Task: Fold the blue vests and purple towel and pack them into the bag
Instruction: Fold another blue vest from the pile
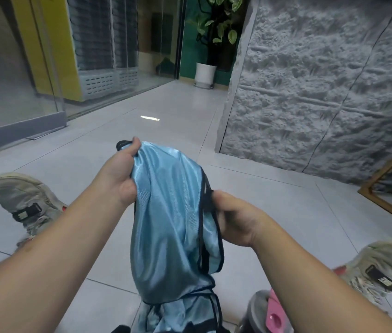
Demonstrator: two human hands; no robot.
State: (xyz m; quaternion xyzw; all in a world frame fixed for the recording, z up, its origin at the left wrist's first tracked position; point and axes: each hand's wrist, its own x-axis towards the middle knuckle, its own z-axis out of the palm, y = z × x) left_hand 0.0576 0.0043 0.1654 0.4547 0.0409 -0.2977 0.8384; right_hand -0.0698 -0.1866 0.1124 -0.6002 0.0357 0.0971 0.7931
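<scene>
I have one blue vest point(166, 212) lifted over the tiled floor point(262, 212) between my shoes. My left hand point(120, 169) bunches its upper edge in curled fingers, and my right hand point(235, 217) pinches the dark trim at its side. It hangs crumpled, not yet folded. More blue fabric point(178, 313) lies heaped at the floor's near edge, unfolded too. I see no purple towel here, and cannot make out a bag for certain — by my reckoning nearly everything remains.
</scene>
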